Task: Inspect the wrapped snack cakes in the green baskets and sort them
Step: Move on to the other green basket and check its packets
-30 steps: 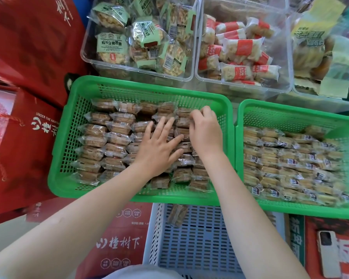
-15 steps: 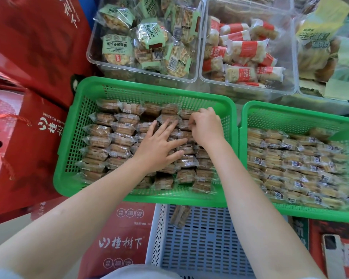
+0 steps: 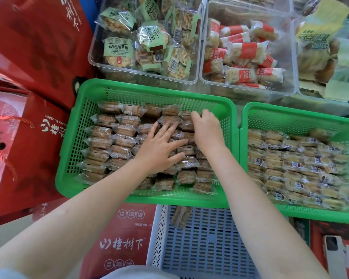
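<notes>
Two green baskets lie side by side. The left green basket [image 3: 75,137] holds rows of brown snack cakes in clear wrappers [image 3: 117,137]. My left hand [image 3: 159,148] rests flat on the cakes in its middle, fingers spread. My right hand [image 3: 207,129] is over the cakes near the basket's back right, fingers curled down onto a wrapped cake; what they hold is hidden. The right green basket [image 3: 290,117] is packed with paler wrapped cakes [image 3: 290,164].
A blue-grey crate [image 3: 199,248] below the baskets holds one wrapped cake [image 3: 180,216]. Clear tubs of green-label [image 3: 145,43] and red-label snacks [image 3: 242,53] stand behind. Red gift boxes [image 3: 28,57] line the left. A phone [image 3: 334,256] lies at lower right.
My right hand crept a little toward the basket's far edge and curled its fingers tighter on the cakes. My left hand stayed flat on the pile; the view shifted slightly.
</notes>
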`<action>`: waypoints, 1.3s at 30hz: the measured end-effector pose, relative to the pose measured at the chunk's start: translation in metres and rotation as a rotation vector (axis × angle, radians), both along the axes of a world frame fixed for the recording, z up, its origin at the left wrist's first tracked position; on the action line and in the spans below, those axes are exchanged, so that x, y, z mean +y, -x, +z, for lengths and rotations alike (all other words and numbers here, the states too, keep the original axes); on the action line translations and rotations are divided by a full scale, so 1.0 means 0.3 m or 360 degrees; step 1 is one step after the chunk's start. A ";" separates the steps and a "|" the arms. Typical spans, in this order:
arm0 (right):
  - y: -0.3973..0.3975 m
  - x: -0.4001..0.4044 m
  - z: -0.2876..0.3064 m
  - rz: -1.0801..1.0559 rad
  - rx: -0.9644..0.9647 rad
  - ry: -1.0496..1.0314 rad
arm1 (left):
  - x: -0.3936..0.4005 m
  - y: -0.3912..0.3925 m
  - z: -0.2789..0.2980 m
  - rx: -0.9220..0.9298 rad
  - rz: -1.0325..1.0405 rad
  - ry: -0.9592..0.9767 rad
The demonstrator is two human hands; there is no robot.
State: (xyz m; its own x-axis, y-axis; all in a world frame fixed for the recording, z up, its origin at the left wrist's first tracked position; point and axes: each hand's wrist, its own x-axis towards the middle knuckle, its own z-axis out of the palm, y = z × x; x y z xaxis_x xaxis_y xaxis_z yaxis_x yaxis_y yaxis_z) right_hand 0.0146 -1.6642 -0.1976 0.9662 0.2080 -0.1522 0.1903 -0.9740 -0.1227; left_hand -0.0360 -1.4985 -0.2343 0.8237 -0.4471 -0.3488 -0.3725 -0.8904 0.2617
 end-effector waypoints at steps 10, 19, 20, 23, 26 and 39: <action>0.018 -0.111 0.170 -0.0375 0.0007 -0.0902 | -0.010 -0.005 0.032 0.0032 -0.0029 -0.0079; 0.418 -0.088 0.329 -0.1239 -0.0015 -0.1863 | -0.074 0.248 0.390 0.0960 0.1419 0.1978; 0.461 -0.065 0.322 -0.1287 0.0082 -0.1869 | -0.075 0.281 0.422 0.1059 0.1519 0.2128; 0.572 -0.014 0.331 -0.1229 0.0194 -0.1770 | -0.063 0.389 0.486 0.1064 0.1495 0.2177; 0.654 -0.001 0.380 -0.0992 0.0304 -0.1836 | -0.026 0.458 0.519 0.1211 0.1498 0.2287; 0.917 0.068 0.529 -0.0761 -0.0395 -0.1650 | 0.041 0.713 0.624 0.1464 0.1418 0.2770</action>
State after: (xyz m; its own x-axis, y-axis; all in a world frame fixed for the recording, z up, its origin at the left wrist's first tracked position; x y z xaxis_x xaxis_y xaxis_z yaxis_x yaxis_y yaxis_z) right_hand -0.2604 -1.6437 -0.0388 0.9590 -0.2716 0.0812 -0.0384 -0.4081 -0.9121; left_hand -0.2499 -1.4863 -0.0473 0.8222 -0.3634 -0.4381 0.5685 0.5621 0.6007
